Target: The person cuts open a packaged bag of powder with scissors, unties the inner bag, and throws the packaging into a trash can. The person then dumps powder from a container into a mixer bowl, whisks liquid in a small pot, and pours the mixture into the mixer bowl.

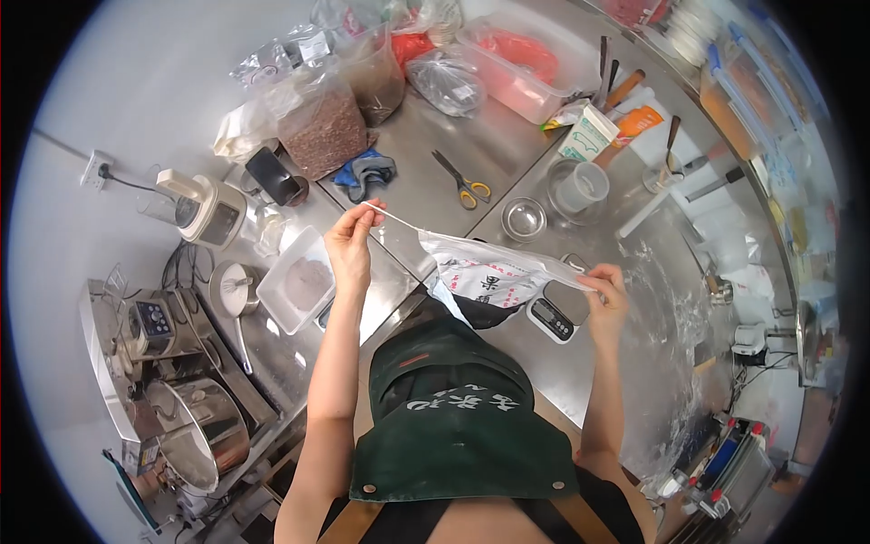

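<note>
A white printed bag with red and black characters hangs between my two hands, over the edge of the steel table. My left hand pinches a white string that runs taut to the bag's top left corner. At the bag's right end, my right hand grips its top edge between thumb and fingers. A kitchen scale lies just left of my right hand, partly behind the bag. Yellow-handled scissors rest on the table beyond the bag.
A white tub of powder stands left of my left forearm. Beyond are a blue-grey cloth, a bag of brown granules and a metal bowl. A mixer bowl is at lower left. Flour dusts the right-hand table.
</note>
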Demonstrator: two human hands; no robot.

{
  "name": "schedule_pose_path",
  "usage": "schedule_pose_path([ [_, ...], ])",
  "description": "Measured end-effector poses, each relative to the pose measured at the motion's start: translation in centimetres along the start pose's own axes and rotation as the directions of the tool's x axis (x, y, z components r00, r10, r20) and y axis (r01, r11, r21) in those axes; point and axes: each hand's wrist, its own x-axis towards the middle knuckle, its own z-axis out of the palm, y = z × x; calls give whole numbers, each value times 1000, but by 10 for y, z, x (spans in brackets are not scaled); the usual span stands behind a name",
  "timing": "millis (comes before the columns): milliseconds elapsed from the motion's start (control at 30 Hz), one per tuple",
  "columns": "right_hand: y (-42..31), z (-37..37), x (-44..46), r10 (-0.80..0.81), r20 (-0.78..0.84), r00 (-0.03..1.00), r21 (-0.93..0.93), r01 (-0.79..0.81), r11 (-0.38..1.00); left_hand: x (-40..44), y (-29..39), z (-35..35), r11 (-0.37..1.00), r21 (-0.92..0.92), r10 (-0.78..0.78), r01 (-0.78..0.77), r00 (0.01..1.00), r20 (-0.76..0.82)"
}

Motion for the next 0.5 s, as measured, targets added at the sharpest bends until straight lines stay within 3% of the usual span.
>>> schedule_pose_path([
  [133,-7,-1,9,-67,42,997,-97,71,993,5,-5,-26,999,41,-8,7,1000,6],
  [267,-8,-2,17,-75,119,990,-125,90,988,6,-10,-53,990,135,-19,33,994,-105],
  [333,-7,0,20,0,124,992,-103,12,995,2,-8,-52,982,185,-17,49,986,-168],
  [400,-4,1,24,25,149,989,-130,-5,991,-22,-19,-38,951,298,-42,79,991,-129],
  [433,-8,0,25,39,166,985,-198,-5,980,-44,-34,-27,938,318,-136,136,990,-21],
  [500,-18,-1,21,72,208,976,-327,0,945,-97,-64,7,800,405,-534,443,833,142],
])
